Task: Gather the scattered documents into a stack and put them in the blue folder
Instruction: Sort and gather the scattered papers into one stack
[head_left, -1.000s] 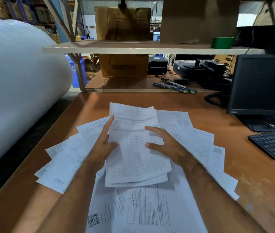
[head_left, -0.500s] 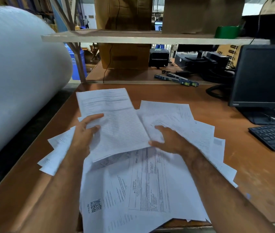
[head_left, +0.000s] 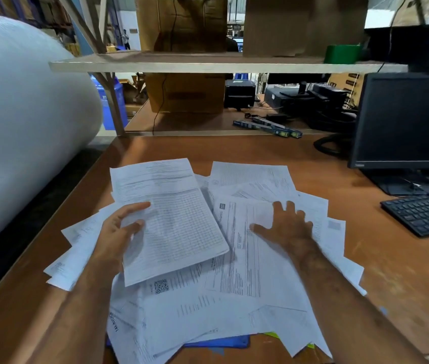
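Many white printed sheets (head_left: pixel 234 306) lie scattered across the brown desk (head_left: pixel 397 279). My left hand (head_left: pixel 118 232) grips a small stack of sheets (head_left: pixel 176 222) by its left edge, thumb on top, lifted slightly above the pile. To the right, my right hand (head_left: pixel 286 227) rests flat with spread fingers on a printed form (head_left: pixel 244 258). A strip of the blue folder (head_left: pixel 221 342) shows under the papers at the desk's near edge; most of it is hidden.
A black monitor (head_left: pixel 407 119) and keyboard (head_left: pixel 423 214) stand at the right. A huge white roll (head_left: pixel 24 122) fills the left side. A shelf board (head_left: pixel 221 65) with cardboard boxes (head_left: pixel 184 93) spans the back. Yellow-green paper (head_left: pixel 273 336) peeks out beside the folder.
My left hand has carried the gathered stack to the left and tilted it. My right hand let go of the stack and moved right onto another sheet.
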Demonstrator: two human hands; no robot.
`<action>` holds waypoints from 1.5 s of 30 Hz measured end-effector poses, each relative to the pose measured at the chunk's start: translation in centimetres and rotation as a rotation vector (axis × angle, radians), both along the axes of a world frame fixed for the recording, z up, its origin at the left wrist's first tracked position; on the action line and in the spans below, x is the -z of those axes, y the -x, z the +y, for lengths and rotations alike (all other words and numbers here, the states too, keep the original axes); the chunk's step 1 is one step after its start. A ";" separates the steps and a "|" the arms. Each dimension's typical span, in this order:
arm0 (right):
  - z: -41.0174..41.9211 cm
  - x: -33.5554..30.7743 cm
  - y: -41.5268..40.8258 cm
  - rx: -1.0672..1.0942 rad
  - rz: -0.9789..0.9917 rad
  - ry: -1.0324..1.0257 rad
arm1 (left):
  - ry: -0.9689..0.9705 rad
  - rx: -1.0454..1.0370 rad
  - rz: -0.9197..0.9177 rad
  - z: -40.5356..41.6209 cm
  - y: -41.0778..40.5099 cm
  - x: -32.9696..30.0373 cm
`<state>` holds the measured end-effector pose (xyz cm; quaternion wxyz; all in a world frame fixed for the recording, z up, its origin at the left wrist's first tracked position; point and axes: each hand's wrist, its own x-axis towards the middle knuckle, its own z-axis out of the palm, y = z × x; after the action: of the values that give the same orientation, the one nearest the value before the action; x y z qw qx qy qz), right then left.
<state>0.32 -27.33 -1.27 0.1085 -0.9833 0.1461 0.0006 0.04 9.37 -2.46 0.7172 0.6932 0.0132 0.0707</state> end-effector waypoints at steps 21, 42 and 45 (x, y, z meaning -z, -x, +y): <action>-3.4 -0.9 -1.0 0.149 -0.220 -0.507 | -0.289 -0.046 0.098 -1.2 -1.1 2.3; -2.1 -9.3 0.5 -0.341 -0.531 -1.321 | -0.246 0.078 0.090 -2.4 0.1 0.4; -0.7 -6.1 0.6 -0.386 -0.257 -1.019 | -0.163 0.130 0.045 -3.5 0.3 -0.6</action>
<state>-0.27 -28.03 4.79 0.5848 -0.8077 -0.0695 -0.0289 -0.29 5.92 -1.89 0.6609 0.7501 -0.0216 0.0090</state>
